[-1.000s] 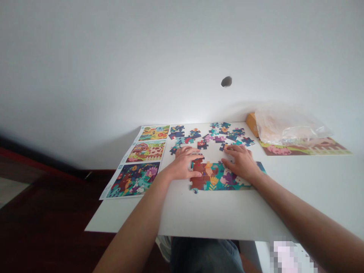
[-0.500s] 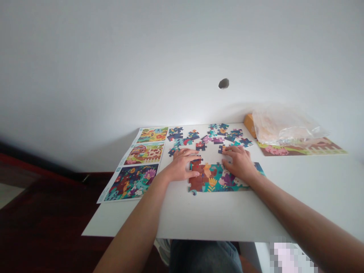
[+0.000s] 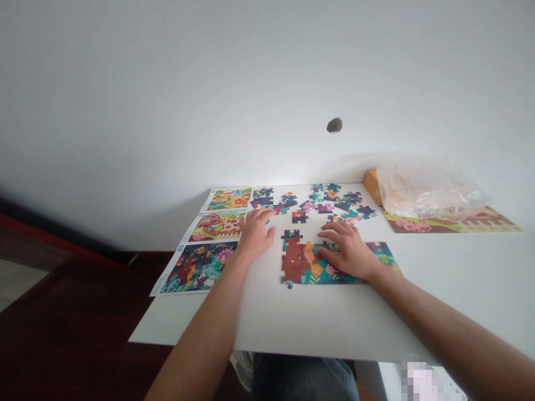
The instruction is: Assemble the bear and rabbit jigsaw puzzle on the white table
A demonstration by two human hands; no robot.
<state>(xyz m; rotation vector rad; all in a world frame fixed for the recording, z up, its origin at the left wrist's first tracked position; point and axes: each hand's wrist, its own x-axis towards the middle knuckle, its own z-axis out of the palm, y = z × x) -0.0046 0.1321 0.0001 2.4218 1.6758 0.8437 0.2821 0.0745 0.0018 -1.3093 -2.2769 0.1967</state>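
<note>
A partly joined jigsaw puzzle lies on the white table, its left end brown and the rest teal with flowers. My right hand rests over its upper middle, fingers spread, hiding some of the picture. My left hand is left of the puzzle, between it and the picture sheet, with thumb and fingers apart and nothing visible in them. Behind both hands lie several loose jigsaw pieces. One loose piece with a red figure sits just beyond the puzzle's left end.
At the back right, a clear plastic bag lies against an orange box and over part of a farm picture with a pig. The wall with a hole rises behind the white table.
My left hand has come off the puzzle's left end and moved left, toward the picture sheet. My right hand has drawn back slightly from the loose pieces. The view has shifted a little.
</note>
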